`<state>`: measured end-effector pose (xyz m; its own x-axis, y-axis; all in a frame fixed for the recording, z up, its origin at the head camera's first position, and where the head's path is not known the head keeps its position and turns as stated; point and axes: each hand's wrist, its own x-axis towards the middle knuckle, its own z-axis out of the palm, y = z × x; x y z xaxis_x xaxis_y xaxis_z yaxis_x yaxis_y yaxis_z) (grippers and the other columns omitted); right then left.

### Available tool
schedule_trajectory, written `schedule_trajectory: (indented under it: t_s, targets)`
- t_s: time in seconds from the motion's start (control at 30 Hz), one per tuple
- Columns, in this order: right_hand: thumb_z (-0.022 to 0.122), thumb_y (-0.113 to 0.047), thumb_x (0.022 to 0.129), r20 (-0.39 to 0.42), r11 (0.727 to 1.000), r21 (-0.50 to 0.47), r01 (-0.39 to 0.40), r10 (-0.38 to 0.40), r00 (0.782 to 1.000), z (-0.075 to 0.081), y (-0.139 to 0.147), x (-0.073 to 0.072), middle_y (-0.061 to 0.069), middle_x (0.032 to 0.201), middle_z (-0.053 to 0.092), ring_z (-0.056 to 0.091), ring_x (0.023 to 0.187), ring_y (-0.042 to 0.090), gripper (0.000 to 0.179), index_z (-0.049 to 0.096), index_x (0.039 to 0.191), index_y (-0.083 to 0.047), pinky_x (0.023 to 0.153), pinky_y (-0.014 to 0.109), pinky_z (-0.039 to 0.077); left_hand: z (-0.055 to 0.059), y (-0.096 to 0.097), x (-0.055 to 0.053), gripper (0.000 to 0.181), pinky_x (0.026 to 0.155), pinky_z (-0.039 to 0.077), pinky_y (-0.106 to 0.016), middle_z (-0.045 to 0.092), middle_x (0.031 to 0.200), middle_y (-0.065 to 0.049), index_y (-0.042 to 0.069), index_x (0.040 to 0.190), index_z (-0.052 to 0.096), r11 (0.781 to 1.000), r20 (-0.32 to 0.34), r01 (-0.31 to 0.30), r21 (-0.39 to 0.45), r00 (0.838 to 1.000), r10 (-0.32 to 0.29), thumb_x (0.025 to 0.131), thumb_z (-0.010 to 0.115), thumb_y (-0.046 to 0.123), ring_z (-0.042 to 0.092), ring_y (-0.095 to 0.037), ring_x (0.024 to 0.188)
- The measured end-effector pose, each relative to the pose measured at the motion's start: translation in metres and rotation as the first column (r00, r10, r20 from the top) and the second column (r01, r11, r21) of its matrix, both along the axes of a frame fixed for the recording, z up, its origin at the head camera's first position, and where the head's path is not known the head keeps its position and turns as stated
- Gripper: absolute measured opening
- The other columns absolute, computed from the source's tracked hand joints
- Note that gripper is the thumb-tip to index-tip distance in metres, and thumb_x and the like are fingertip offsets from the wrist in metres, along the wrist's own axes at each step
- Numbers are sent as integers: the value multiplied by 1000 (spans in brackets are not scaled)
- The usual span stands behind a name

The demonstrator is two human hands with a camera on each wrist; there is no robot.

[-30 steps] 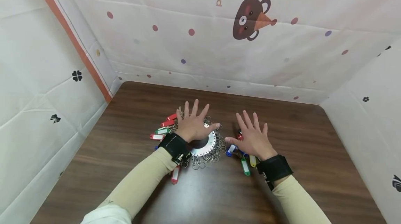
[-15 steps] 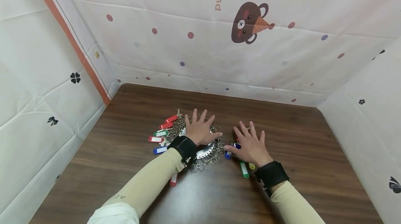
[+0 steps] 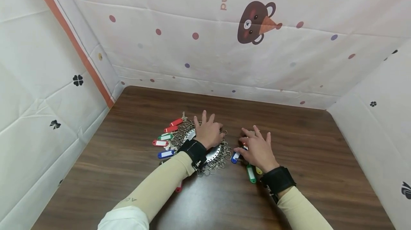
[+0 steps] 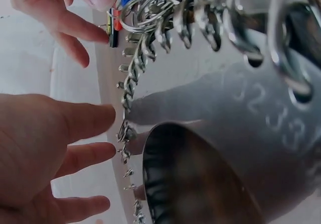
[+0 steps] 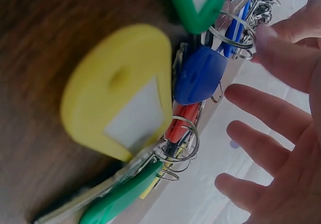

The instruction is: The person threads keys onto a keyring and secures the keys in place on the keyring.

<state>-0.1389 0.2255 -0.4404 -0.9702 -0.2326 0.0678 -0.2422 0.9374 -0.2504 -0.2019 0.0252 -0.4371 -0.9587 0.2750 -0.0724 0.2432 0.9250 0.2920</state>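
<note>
On the table lies a flat silver metal ring (image 3: pixel 213 155) with small clips and split rings all round its edge. Over its far right part hovers my left hand (image 3: pixel 209 134), fingers spread and slightly bent. The left wrist view shows engraved numbers on the metal plate (image 4: pixel 241 103) and the fingers mirrored in it. To the right, my right hand (image 3: pixel 259 152) is over a small pile of keys with plastic tags, fingers loosely bent. A blue tag (image 3: pixel 235 157) and a green tag (image 3: pixel 251 173) stick out from under it. In the right wrist view the thumb is right at a split ring (image 5: pixel 233 35).
Several tagged keys fan out at the metal ring's left, among them a red tag (image 3: pixel 160 143) and a blue tag (image 3: pixel 166 154). Another red tag (image 3: pixel 179 186) shows partly below the left forearm. Printed cloth walls (image 3: pixel 179 44) stand round the brown table (image 3: pixel 321 144).
My left hand has moved right and a little nearer across the metal ring, its fingers bending, uncovering tags at the left. My right hand has lowered toward the key pile with its fingers bending.
</note>
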Motion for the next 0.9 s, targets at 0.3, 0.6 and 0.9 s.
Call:
schedule_trajectory:
  t_s: [0.3, 0.6, 0.9]
  targets:
    - [83, -23, 88, 15, 1000, -9, -8, 8, 1000, 0, -1, -1, 13, 143, 67, 36, 152, 48, 17, 84, 97, -9, 114, 87, 10, -4, 9, -2, 23, 125, 21, -71, 52, 158, -7, 26, 117, 80, 999, -52, 32, 8, 998, -32, 99, 70, 37, 22, -38, 161]
    - [81, -16, 88, 11, 1000, -27, -14, 14, 1000, -1, -2, -2, 11, 138, 70, 42, 150, 47, 7, 84, 92, -11, 114, 87, 11, -7, 15, -3, 15, 115, 42, -55, 67, 134, -3, 25, 100, 82, 997, -124, 67, -48, 990, -72, 98, 69, 32, 48, -32, 140]
    - [77, -14, 91, 20, 999, -49, -17, 18, 1000, -2, -3, -2, 8, 137, 72, 46, 147, 46, 7, 84, 89, -15, 115, 85, 14, -6, 23, -6, 12, 104, 49, -51, 68, 126, -4, 21, 95, 80, 996, -104, 81, -43, 991, -85, 98, 70, 26, 55, -29, 123]
